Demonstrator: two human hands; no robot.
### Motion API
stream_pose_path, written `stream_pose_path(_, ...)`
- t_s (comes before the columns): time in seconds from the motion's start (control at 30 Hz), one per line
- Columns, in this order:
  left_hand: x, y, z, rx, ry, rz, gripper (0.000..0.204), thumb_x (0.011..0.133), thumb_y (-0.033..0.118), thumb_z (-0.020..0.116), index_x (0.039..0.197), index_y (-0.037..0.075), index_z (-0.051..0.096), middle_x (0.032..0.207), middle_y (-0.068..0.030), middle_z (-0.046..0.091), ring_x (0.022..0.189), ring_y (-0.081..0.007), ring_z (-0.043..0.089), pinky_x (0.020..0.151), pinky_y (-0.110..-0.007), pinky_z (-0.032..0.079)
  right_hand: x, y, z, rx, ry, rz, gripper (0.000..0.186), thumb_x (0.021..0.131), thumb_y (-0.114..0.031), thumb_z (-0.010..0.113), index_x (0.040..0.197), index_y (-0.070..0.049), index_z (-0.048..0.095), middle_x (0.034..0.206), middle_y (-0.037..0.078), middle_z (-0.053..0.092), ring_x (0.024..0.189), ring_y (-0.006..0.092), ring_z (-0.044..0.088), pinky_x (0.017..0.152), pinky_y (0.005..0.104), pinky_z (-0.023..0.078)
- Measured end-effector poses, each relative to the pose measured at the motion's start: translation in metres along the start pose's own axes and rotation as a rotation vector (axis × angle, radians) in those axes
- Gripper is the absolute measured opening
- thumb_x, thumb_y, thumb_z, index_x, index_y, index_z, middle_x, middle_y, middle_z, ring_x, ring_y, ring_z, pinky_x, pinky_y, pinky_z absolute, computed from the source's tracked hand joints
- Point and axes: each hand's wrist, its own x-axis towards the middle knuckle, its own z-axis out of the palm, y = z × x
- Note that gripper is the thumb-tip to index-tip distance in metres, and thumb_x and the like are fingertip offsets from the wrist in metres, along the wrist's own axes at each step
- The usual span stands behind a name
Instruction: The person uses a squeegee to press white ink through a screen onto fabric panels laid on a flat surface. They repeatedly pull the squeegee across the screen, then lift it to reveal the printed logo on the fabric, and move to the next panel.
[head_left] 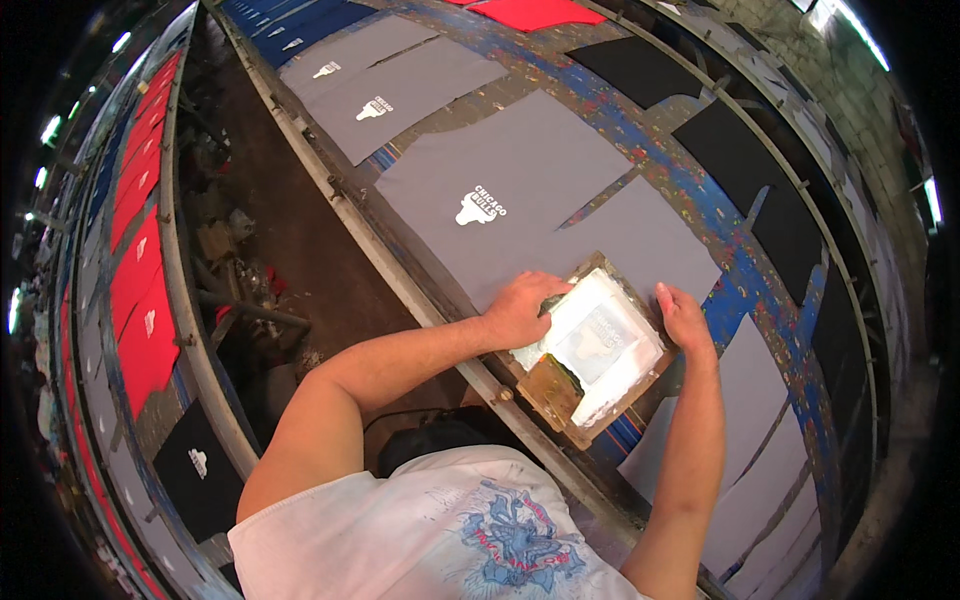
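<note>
A wooden-edged screen printing frame [648, 388], smeared with white ink, lies tilted across the long table in front of me. Through its mesh a pale logo shape shows. At its upper left edge, my left hand [528, 308] is closed with the fingers bent over the rim. My right hand [684, 318] grips the opposite side, thumb up and the other fingers partly hidden. A brown squeegee-like board [556, 388] rests in the frame's lower left part. Just beyond the frame lies a grey cut fabric piece [540, 150] with a white printed logo [482, 207].
More grey printed pieces [350, 90] and a red piece [540, 12] lie farther along the table. Black pieces [740, 150] line its right side. A metal rail [345, 200] edges the table. Across a cluttered aisle, another table holds red pieces [145, 310].
</note>
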Motion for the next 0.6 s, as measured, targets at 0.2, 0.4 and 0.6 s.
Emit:
stream_pose_path(0.2,-0.004,-0.006,-0.001,-0.172,0.057,-0.003,0.044,0.089,0.000,0.080,0.132,0.008,0.081,0.155,-0.0204,0.073,0.142,-0.0417,0.066,0.126,-0.053,0.050,0.021,0.009,-0.012,0.064,-0.162,0.111,0.084,0.119,-0.069,0.054,0.149,0.007,0.074,0.141,0.028,0.081,0.137,0.0371,0.075,0.120,0.0468,0.054)
stream_pose_path(0.4,-0.007,-0.002,-0.010,-0.454,0.125,0.036,0.032,0.088,-0.003,0.079,0.117,0.009,0.082,0.156,-0.0186,0.075,0.118,-0.0327,0.073,0.112,-0.044,0.056,0.039,0.027,-0.027,0.286,-0.284,0.214,0.091,0.118,-0.075,0.050,0.158,0.004,0.069,0.146,0.025,0.079,0.136,0.0338,0.074,0.125,0.0473,0.051)
stream_pose_path(0.6,0.002,-0.005,-0.013,-0.676,0.087,-0.141,0.037,0.089,-0.007,0.082,0.123,0.007,0.082,0.160,-0.0125,0.074,0.114,-0.0118,0.068,0.095,-0.031,0.057,0.000,0.040,-0.031,0.674,-0.013,0.226,0.087,0.118,-0.075,0.050,0.164,-0.002,0.066,0.151,0.021,0.077,0.139,0.0306,0.072,0.126,0.0479,0.051)
